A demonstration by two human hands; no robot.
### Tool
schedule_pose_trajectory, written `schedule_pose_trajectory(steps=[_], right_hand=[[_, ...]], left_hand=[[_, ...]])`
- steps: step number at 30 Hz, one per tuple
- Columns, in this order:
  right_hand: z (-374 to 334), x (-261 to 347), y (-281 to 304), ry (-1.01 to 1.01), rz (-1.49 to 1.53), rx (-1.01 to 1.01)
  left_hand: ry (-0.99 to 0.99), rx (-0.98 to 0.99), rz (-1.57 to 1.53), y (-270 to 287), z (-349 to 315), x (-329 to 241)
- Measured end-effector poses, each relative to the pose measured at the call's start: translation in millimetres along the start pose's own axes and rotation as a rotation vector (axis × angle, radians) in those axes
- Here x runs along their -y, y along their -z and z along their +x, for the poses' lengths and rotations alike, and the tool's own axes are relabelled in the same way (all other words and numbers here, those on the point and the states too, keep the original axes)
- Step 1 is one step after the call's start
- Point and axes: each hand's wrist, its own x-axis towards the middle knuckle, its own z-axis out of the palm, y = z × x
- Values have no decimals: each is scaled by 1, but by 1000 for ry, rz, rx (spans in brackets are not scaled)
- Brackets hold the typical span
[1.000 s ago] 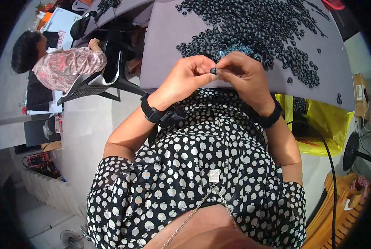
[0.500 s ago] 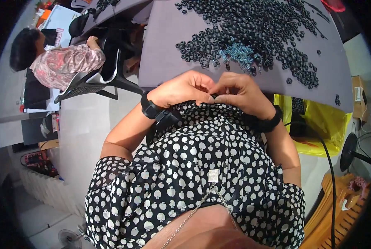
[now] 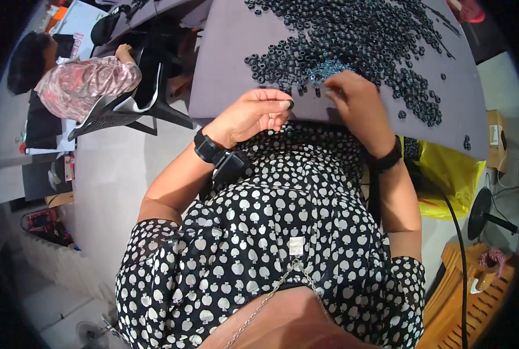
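My left hand (image 3: 256, 117) is closed at the table's near edge, pinching a small black ring-shaped piece (image 3: 290, 104) between thumb and fingers. Just beyond it, my right hand (image 3: 361, 107) reaches over the table with its thumb and forefinger apart. Its fingertips are beside a small heap of thin blue pieces (image 3: 323, 71), which the hand partly covers. Nothing shows between those fingers. Many more black ring-shaped pieces (image 3: 358, 35) lie spread around and behind the blue heap.
The grey-covered table (image 3: 224, 70) lies in front of me. A yellow plastic bag (image 3: 451, 174) hangs below its right edge. At left a person (image 3: 88, 87) sits on a black chair (image 3: 166, 102). A black cable (image 3: 460, 244) runs down beside my right arm.
My hands were together at the table edge and have parted. The right moved forward to the blue heap; the left shifted slightly left, keeping the small black piece.
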Motion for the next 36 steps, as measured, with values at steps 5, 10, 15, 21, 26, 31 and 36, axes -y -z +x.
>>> schedule_pose_trajectory(steps=[5,10,15,21,26,31,36], right_hand=[[10,-2,-23,24,-271,106],[12,-2,-23,76,-258,76],[10,24,0,-244,496,228],[-1,17,-9,-313,1067,222],[-6,13,-16,-323,1121,180],[-8,18,-21,-327,1198,24],[-11,23,-19,-290,1071,26]], left_hand=[[-17,-32,-68,-3,3,0],[-23,-43,-117,-2,2,0],[-43,-69,-139,-3,2,1],[-52,-53,-131,-28,-3,-11],[-49,-34,-105,-29,0,-11],[-48,1,-89,-29,2,-12],[-44,-23,-72,-30,2,-12]])
